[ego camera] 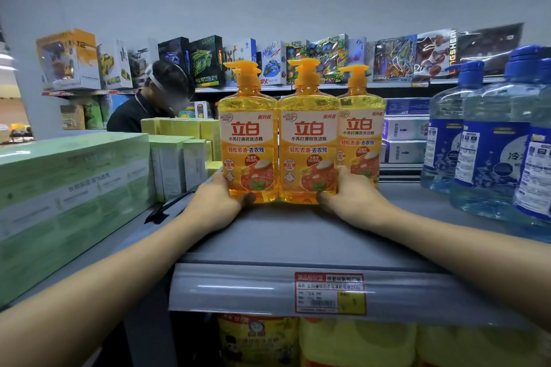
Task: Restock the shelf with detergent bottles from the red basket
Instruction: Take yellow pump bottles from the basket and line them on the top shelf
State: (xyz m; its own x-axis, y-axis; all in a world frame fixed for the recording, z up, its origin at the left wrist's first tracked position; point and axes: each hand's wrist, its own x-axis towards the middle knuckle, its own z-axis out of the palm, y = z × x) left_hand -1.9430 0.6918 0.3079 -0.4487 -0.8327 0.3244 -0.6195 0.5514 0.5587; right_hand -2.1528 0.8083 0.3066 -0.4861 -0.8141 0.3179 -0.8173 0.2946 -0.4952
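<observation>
**Head view: tipping hazard with two low-gripped bottles**

My left hand [213, 202] grasps the base of one tall yellow-orange plastic pump-top detergent bottle [249, 140]. My right hand [354, 197] grasps the base of its twin [308, 140]. Both stand upright and touching on the flat grey metal shelf [298, 235]. I cannot see the red basket.

Hazards, as I judge them:
1. The low grips leave the pump tops free, so a hard push could topple either bottle.
2. The twin may knock the third bottle [362, 134] just behind it.

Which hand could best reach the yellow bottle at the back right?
Likely the right hand: it grips the front bottle beside that rear bottle; the left hand holds the leftmost bottle.
</observation>
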